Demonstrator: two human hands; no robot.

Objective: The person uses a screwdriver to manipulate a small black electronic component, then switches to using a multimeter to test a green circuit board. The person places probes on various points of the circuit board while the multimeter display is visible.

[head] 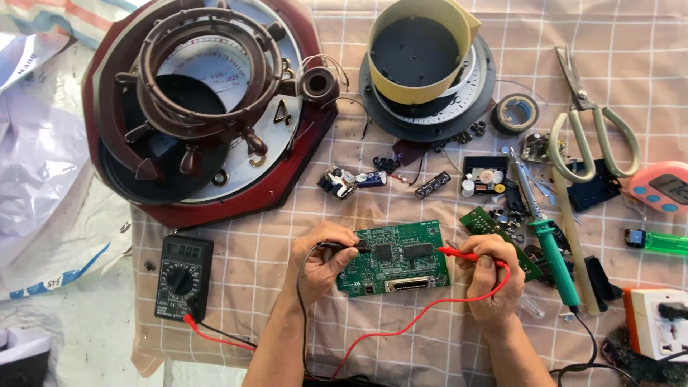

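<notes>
Two meter probes meet a flat green printed circuit board (398,258) lying on the checked cloth (430,337): the left hand (322,258) pinches the black probe (347,246), the right hand (491,276) the red probe (459,253). A black digital multimeter (184,276) sits left, a green-handled soldering iron (548,240) right.

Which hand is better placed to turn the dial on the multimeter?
Left, probably. The left hand holding the black probe lies nearer the multimeter, on that side of the circuit board. The right hand with the red probe would have to cross over.
</notes>
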